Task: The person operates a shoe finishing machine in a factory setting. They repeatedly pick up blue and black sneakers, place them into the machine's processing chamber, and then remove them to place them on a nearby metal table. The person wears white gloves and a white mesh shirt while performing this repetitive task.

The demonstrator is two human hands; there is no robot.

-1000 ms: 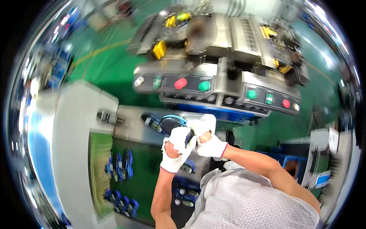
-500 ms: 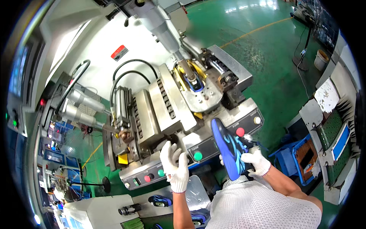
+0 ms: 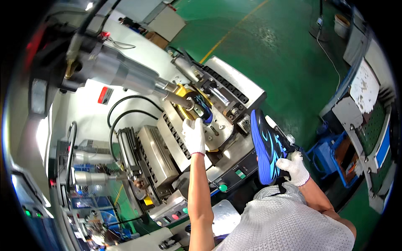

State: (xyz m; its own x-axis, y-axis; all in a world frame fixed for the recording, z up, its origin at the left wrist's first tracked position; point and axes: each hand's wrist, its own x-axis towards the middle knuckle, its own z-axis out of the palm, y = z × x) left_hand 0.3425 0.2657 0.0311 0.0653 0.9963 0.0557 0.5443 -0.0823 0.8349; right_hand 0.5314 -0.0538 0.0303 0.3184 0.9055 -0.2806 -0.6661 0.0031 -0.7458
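My right hand (image 3: 294, 168), in a white knit glove, grips a blue and black sneaker (image 3: 263, 152), held on edge with its blue sole to the left. A pale elongated piece (image 3: 274, 125) shows beside the shoe's opening; I cannot tell what it is. My left hand (image 3: 194, 136), also gloved, reaches over the machine with its fingers stretched out and nothing visible in them. Just beyond its fingertips, another blue and black shoe (image 3: 204, 109) sits between yellow pads (image 3: 182, 91) under the press rod (image 3: 180, 99). Whether the fingertips touch that shoe cannot be seen.
A thick press cylinder (image 3: 121, 73) slants in from the upper left. Along the machine's front runs a panel with a green button (image 3: 223, 188) and a red one (image 3: 175, 216). A blue crate (image 3: 341, 161) and a metal stand (image 3: 368, 146) are on the right.
My left hand has moved up and forward from above the front panel to the clamped shoe. The sneaker in my right hand has shifted slightly right. The view has turned, bringing the press cylinder closer.
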